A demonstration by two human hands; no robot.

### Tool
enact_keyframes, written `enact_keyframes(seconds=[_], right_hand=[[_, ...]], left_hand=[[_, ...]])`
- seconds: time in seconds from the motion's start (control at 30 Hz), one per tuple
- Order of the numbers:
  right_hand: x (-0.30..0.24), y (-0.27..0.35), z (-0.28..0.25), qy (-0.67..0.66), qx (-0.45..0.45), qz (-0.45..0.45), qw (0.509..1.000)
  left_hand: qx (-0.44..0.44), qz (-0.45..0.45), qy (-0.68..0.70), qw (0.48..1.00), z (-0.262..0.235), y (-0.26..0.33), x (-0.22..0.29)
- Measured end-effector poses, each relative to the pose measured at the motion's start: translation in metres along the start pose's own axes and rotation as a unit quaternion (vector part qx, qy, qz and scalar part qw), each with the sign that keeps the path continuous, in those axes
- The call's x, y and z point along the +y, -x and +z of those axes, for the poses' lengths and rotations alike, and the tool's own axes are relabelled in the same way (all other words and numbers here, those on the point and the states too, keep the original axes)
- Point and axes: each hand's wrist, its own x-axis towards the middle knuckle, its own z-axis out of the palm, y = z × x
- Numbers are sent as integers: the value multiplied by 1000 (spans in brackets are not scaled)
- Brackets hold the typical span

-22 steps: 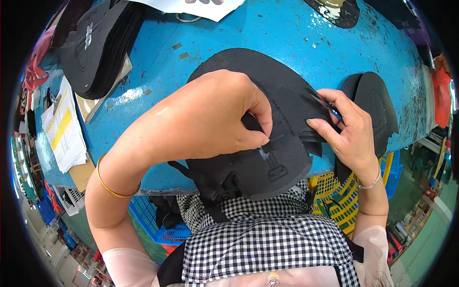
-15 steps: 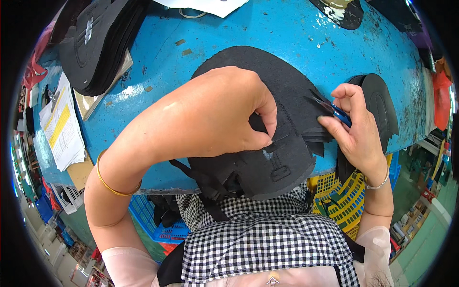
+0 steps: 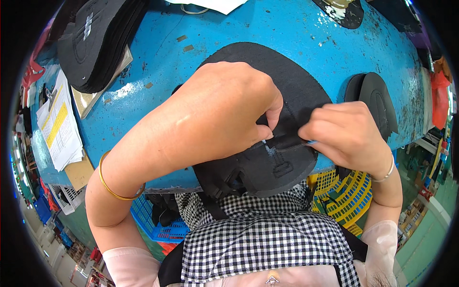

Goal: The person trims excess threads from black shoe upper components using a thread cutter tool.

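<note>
A rounded black stitched panel [image 3: 291,170] lies over the table's near edge, with a buckle-shaped stitched outline and a whitish mark on its near part. My left hand [image 3: 234,107] reaches across it, thumb and forefinger pinched on the panel beside that mark. Close by on the right, my right hand [image 3: 346,134] is curled closed, knuckles up, at the panel's right side. A bit of blue from the thread snips [image 3: 312,142] peeks out under its fingers; the blades are hidden. A black strap hangs at the panel's near left.
Stacked black panels [image 3: 98,45] stand at the far left. Papers on a clipboard [image 3: 60,126] lie below them. More black pieces [image 3: 377,103] rest beyond my right hand. Under the blue table [image 3: 158,62] are a yellow basket [image 3: 351,198] and a blue basket [image 3: 160,229].
My right hand has turned over and moved left onto the panel, closing around the snips, whose blades showed before. The left hand keeps its pinch, shifted slightly.
</note>
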Motion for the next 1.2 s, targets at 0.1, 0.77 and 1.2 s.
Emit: enact_keyframes(seconds=[0.1, 0.77, 1.2], right_hand=[[0, -8, 2, 108, -51, -24, 993], [4, -26, -2, 123, 1, 4, 992], [-4, -30, 0, 48, 20, 39, 998]], left_hand=[[7, -1, -15, 1000, 2, 1, 1], [17, -30, -41, 999, -16, 8, -8], [20, -59, 84, 994, -22, 17, -13]])
